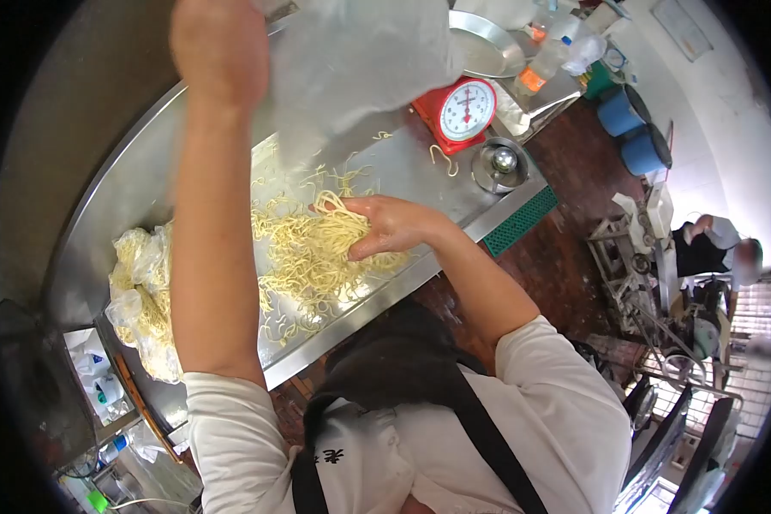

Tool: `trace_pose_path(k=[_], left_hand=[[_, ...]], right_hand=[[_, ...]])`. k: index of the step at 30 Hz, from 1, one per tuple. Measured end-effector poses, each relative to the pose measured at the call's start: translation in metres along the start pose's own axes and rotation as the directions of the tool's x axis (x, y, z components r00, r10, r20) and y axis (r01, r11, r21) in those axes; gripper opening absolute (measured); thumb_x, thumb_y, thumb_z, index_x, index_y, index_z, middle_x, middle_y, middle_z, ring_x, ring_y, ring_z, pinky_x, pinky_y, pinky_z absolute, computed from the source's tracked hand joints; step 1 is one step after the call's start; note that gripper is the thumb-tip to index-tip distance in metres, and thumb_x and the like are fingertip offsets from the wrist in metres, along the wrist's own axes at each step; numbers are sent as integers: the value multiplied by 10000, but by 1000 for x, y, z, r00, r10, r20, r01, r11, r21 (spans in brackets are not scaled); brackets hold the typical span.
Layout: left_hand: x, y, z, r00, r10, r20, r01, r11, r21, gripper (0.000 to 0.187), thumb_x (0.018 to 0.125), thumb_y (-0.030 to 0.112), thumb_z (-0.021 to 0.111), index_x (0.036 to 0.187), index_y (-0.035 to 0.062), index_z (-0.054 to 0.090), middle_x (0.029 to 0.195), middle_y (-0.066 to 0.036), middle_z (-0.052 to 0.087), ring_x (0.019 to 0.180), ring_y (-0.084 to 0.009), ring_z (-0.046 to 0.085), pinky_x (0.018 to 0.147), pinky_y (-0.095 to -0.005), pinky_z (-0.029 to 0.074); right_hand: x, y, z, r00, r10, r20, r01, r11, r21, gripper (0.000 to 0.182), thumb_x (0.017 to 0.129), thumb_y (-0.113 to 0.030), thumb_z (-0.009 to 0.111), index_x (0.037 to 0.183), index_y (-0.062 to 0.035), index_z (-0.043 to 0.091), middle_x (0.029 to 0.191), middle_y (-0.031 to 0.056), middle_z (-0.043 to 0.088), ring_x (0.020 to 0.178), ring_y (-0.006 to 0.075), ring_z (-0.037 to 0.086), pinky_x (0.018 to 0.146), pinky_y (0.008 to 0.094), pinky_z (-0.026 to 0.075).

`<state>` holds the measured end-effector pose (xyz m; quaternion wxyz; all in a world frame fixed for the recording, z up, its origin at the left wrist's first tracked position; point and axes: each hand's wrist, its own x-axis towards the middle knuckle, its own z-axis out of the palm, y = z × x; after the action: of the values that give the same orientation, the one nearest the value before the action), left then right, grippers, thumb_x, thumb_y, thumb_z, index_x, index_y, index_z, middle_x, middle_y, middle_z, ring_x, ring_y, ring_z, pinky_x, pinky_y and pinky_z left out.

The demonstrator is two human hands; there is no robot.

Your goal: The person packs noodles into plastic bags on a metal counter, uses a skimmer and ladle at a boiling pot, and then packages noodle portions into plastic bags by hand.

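Nearby, noodles point(154, 310) in plastic bag point(125, 307), right hand point(392, 226) curled round loose noodles point(304, 267), left hand point(219, 47) blurred, grip unclear.

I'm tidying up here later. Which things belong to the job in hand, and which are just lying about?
Seemingly in use:
loose noodles, some in the right hand
plastic bag, by the blurred left hand
bagged noodles
perhaps the red scale

Probably just lying about:
orange-labelled bottle
blue containers
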<state>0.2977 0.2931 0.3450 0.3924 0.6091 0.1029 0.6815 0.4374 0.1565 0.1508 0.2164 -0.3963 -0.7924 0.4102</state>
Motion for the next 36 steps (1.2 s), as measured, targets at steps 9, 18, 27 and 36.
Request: trace_pose_path(k=[9,18,27,36], left_hand=[[-198,-177,-135,827,-517,-220,440,351,827,408,969,371,530,1045,-8,663,943,-286,662,856,-454,636,752,-488,500],[-257,-44,-84,930,-249,270,-23,695,719,420,802,231,748,1181,68,671,632,-101,580,543,-286,559,565,-370,460],[-340,-94,-130,871,-481,104,165,485,859,341,783,40,659,1115,106,707,667,-139,586,648,-334,604,657,-412,495],[-378,-159,-160,589,-631,-505,808,462,365,218,924,27,552,1125,45,636,857,-80,639,700,-186,572,676,-305,479]], right_hand=[[-6,3,11,972,221,74,-228,969,99,809,788,-313,791,1445,-30,415,1360,231,529,1220,271,543,1030,342,405],[24,56,36,959,249,-137,-81,700,709,511,880,-259,684,1275,27,532,1035,138,684,911,235,674,797,336,542],[75,119,81,773,589,-235,-145,525,839,311,882,-218,691,1137,-50,626,956,79,647,905,175,625,821,353,522],[28,157,182,859,299,-415,-456,815,-357,616,787,-119,714,1365,-83,505,1143,159,627,1044,348,603,912,426,478]])
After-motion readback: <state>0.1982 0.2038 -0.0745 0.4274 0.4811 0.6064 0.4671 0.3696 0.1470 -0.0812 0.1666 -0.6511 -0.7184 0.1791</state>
